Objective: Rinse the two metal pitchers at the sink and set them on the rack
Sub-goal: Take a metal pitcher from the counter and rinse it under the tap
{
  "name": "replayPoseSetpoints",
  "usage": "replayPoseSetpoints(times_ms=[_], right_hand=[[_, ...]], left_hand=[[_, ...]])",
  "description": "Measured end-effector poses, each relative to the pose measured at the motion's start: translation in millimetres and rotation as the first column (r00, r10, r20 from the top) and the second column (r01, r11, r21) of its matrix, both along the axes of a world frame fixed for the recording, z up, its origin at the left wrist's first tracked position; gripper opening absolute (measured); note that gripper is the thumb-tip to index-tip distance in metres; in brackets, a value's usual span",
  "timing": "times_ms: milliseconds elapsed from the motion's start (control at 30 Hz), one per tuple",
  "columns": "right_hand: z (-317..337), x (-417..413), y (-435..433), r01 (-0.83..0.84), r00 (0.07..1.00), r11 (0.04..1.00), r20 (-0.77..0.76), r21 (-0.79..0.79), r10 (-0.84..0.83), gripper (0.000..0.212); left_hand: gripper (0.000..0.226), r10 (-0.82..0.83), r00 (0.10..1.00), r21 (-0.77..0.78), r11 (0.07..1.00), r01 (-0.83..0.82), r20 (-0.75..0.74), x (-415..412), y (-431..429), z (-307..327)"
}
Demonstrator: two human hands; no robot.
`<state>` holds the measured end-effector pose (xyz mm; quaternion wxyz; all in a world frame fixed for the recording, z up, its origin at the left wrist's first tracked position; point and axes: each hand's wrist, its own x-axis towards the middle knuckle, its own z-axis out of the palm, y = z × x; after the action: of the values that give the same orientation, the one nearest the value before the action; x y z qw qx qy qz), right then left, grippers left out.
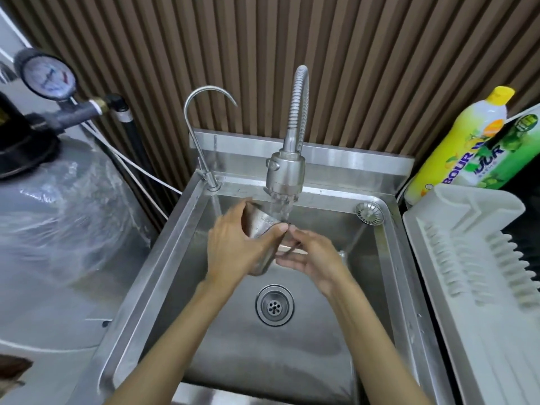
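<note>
One metal pitcher (263, 229) is held over the steel sink (163, 276), tilted with its mouth under the running water from the spray faucet (285, 173). My left hand (236, 247) wraps around the pitcher's body from the left. My right hand (306, 254) grips the pitcher's handle on the right side, fingers curled around it. I see only this one pitcher. The white plastic rack (479, 258) lies to the right of the sink with nothing on it.
A thin gooseneck tap (204, 135) stands at the sink's back left. The drain (274, 305) is in the basin's middle, an overflow strainer (369, 213) at the back right. A yellow dish soap bottle (464, 144) leans behind the rack. A plastic-wrapped tank (58, 214) with a pressure gauge (46, 74) stands left.
</note>
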<state>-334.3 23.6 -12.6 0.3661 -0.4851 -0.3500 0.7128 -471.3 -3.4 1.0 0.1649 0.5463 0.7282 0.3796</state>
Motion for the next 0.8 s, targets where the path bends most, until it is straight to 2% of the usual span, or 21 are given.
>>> replayPoseSetpoints(times_ms=[67,100,167,200,233,267,333,400,433,467,500,533,567,633,700,733,767,800], right_hand=[[6,11,3,0.027,0.984,0.998,0.176,0.049,-0.036,0.015],[10,15,4,0.064,0.958,0.991,0.271,0.120,-0.095,0.013],[15,21,9,0.119,0.840,0.928,0.463,0.354,-0.284,0.017],[15,21,11,0.120,0.787,0.886,0.502,0.448,-0.360,0.021],[13,20,10,0.127,0.776,0.861,0.492,0.492,-0.396,0.023],[11,18,10,0.162,0.814,0.854,0.421,0.495,-0.399,0.023],[5,13,6,0.215,0.953,0.908,0.126,0.359,-0.275,0.028],[-3,12,6,0.162,0.975,0.975,-0.179,0.153,-0.134,0.032],[-5,14,6,0.117,0.968,0.990,-0.231,0.082,-0.095,0.029],[-6,16,6,0.063,0.976,0.997,-0.210,0.040,-0.054,0.023],[-3,21,4,0.010,0.991,1.000,-0.130,0.018,-0.008,0.016],[1,26,3,-0.034,0.999,0.999,-0.039,0.004,0.034,0.012],[6,30,1,-0.054,0.995,0.999,0.078,0.005,0.054,0.017],[15,37,2,-0.017,0.947,0.997,0.320,0.079,-0.009,0.019],[21,38,5,0.050,0.814,0.955,0.543,0.291,-0.208,0.021],[21,36,8,0.050,0.752,0.918,0.590,0.394,-0.294,0.026],[19,33,9,0.051,0.745,0.889,0.576,0.454,-0.337,0.027],[17,28,9,0.069,0.786,0.874,0.513,0.480,-0.344,0.027]], left_hand=[[0.061,-0.011,0.976,-0.052,0.998,0.022,0.216,5,-3,-7],[0.059,-0.049,0.936,-0.080,0.993,0.082,0.348,8,-1,-12],[0.063,-0.115,0.814,-0.091,0.975,0.201,0.569,13,8,-20],[0.064,-0.137,0.767,-0.077,0.969,0.236,0.627,15,13,-24],[0.063,-0.159,0.748,-0.051,0.967,0.249,0.644,16,16,-26],[0.067,-0.176,0.753,-0.020,0.970,0.244,0.634,15,18,-27],[0.081,-0.229,0.796,0.056,0.969,0.239,0.560,8,18,-23],[0.084,-0.265,0.865,0.105,0.964,0.244,0.425,4,11,-12],[0.081,-0.255,0.909,0.106,0.967,0.232,0.330,4,7,-7],[0.079,-0.211,0.953,0.088,0.977,0.196,0.220,6,4,-5],[0.081,-0.142,0.982,0.049,0.989,0.136,0.128,9,0,-6],[0.085,-0.080,0.992,-0.002,0.997,0.080,0.095,13,-3,-7],[0.086,-0.041,0.992,-0.048,0.998,0.047,0.117,16,-6,-8],[0.072,-0.051,0.953,-0.117,0.989,0.090,0.298,21,-6,-14],[0.048,-0.116,0.844,-0.122,0.970,0.209,0.523,24,-1,-17],[0.043,-0.144,0.768,-0.088,0.964,0.251,0.624,25,2,-18],[0.045,-0.166,0.696,-0.037,0.963,0.267,0.699,25,5,-17],[0.052,-0.182,0.643,0.014,0.966,0.257,0.744,24,7,-17]])
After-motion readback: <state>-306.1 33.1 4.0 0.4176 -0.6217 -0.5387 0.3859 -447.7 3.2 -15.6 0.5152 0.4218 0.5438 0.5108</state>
